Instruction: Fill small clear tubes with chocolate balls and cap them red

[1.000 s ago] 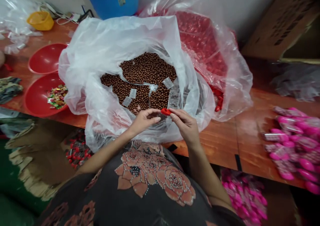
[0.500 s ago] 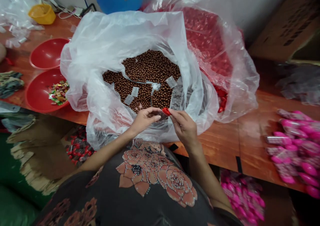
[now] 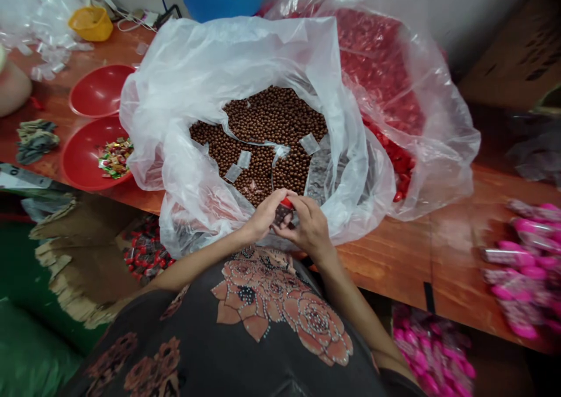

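Note:
A small clear container of brown balls with a red cap (image 3: 284, 211) is between my two hands, just over the near edge of the big plastic bag. My left hand (image 3: 266, 214) grips it from the left. My right hand (image 3: 310, 224) wraps its right side, fingertips at the red cap and thumb beneath. Brown balls (image 3: 272, 116) fill the open white plastic bag (image 3: 175, 93) beyond my hands. Small clear empty pieces (image 3: 310, 144) lie on the balls.
Red bowls (image 3: 99, 93) stand at the left, one with wrapped sweets (image 3: 115, 158). Behind right is a bag of red pieces (image 3: 377, 64). Pink-capped containers (image 3: 521, 268) lie at the right. Below the table's left edge, a carton (image 3: 92, 239) sits near red-capped containers (image 3: 146, 254).
Both hands have come closer together and slightly nearer my body, around the container. The red cap now sits on its top; before, my right fingers held it at the container's end. The view has shifted slightly left.

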Motion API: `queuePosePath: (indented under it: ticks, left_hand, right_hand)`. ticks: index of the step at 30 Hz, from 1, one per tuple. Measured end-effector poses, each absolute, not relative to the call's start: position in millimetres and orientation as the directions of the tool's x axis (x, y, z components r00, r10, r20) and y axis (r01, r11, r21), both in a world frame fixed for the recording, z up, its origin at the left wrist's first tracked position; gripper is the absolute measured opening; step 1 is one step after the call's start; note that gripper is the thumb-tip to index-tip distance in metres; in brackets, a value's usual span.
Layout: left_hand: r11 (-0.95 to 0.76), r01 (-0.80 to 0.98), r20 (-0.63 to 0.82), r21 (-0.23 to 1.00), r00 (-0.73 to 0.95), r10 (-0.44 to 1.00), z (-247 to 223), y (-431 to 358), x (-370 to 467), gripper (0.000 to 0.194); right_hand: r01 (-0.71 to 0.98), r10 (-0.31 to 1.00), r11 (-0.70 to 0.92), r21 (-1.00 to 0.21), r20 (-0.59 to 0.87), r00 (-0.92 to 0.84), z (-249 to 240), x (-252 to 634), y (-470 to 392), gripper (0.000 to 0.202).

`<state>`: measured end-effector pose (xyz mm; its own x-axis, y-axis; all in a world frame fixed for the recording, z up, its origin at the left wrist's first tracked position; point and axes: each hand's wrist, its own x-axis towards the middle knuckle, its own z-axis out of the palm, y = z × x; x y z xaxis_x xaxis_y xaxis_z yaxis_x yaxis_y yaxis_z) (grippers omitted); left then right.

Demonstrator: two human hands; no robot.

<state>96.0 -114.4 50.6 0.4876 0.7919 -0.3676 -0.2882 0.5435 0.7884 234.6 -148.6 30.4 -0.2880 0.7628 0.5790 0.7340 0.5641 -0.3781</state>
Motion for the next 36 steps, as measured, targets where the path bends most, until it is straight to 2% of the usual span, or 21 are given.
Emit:
queuePosePath:
  ticks: [3,5,7,9,10,12,13,15,16,18,21,23,27,30,34,36]
  left_hand:
    - [0.564,-0.294,-0.401,0.772,0.464,0.79,54.8,-117.7,95.0,0.044]
    - [0.582,-0.318,-0.408,0.748,0.471,0.782,58.5,-117.6,92.1,0.047]
    - [0.585,-0.341,-0.398,0.736,0.48,0.781,61.8,-115.9,88.4,0.049]
    - [0.591,-0.351,-0.384,0.726,0.507,0.772,64.2,-113.7,84.7,0.053]
    - [0.602,-0.349,-0.381,0.718,0.527,0.76,64.9,-112.6,83.2,0.056]
    - [0.63,-0.337,-0.383,0.7,0.567,0.729,64.8,-110.9,81.5,0.064]
    - [0.638,-0.324,-0.384,0.699,0.582,0.717,63.9,-110.4,81.4,0.068]
    - [0.648,-0.291,-0.386,0.703,0.61,0.692,60.8,-110.1,82.2,0.075]
    - [0.652,-0.274,-0.391,0.707,0.617,0.683,58.8,-110.2,82.9,0.077]
    - [0.657,-0.24,-0.416,0.715,0.609,0.675,54.9,-110.7,84.4,0.079]
    - [0.656,-0.224,-0.448,0.72,0.571,0.687,52.1,-111.2,85.3,0.08]
    - [0.665,-0.22,-0.454,0.713,0.579,0.677,52.5,-111.0,85.0,0.075]
    - [0.666,-0.238,-0.447,0.707,0.579,0.682,52.8,-110.2,83.4,0.054]
    - [0.658,-0.285,-0.419,0.697,0.583,0.696,49.9,-113.2,82.6,0.043]
    - [0.585,-0.303,-0.37,0.752,0.541,0.756,51.5,-126.5,78.1,0.045]
    - [0.499,-0.308,-0.314,0.81,0.491,0.813,57.8,-132.3,67.3,0.049]
  right_hand:
    - [0.699,0.804,0.55,-0.457,0.517,-0.294,32.0,234.5,-151.0,0.066]
    - [0.638,0.863,0.498,-0.588,0.406,-0.299,34.4,237.6,-152.1,0.067]
    - [0.518,0.933,0.361,-0.776,0.293,-0.212,35.8,241.5,-152.4,0.067]
    - [0.311,0.987,0.159,-0.937,0.156,-0.032,35.5,244.0,-151.7,0.053]
    - [0.192,0.995,0.066,-0.979,0.078,0.056,35.0,244.1,-151.0,0.042]
    - [0.01,0.984,-0.044,-0.999,-0.041,0.173,34.7,242.1,-149.5,0.027]
    - [-0.027,0.976,-0.058,-0.998,-0.063,0.206,35.3,240.3,-148.7,0.026]
    - [0.025,0.971,-0.022,-0.999,-0.015,0.24,37.8,236.3,-147.9,0.03]
    - [0.113,0.976,0.018,-0.993,0.042,0.215,39.6,234.4,-147.9,0.035]
    - [0.357,0.982,0.149,-0.922,0.18,0.056,43.3,231.3,-149.0,0.048]
    - [0.615,0.925,0.377,-0.692,0.307,-0.222,47.7,227.7,-151.8,0.076]
    - [0.694,0.894,0.443,-0.568,0.341,-0.292,49.5,225.7,-153.0,0.084]
    - [0.767,0.853,0.49,-0.414,0.408,-0.325,51.8,224.4,-150.6,0.077]
    - [0.759,0.791,0.56,-0.333,0.486,-0.371,50.8,225.2,-146.2,0.073]
    - [0.703,0.716,0.647,-0.296,0.552,-0.427,49.0,216.7,-144.8,0.074]
    - [0.685,0.718,0.66,-0.309,0.53,-0.452,51.8,209.9,-147.3,0.078]
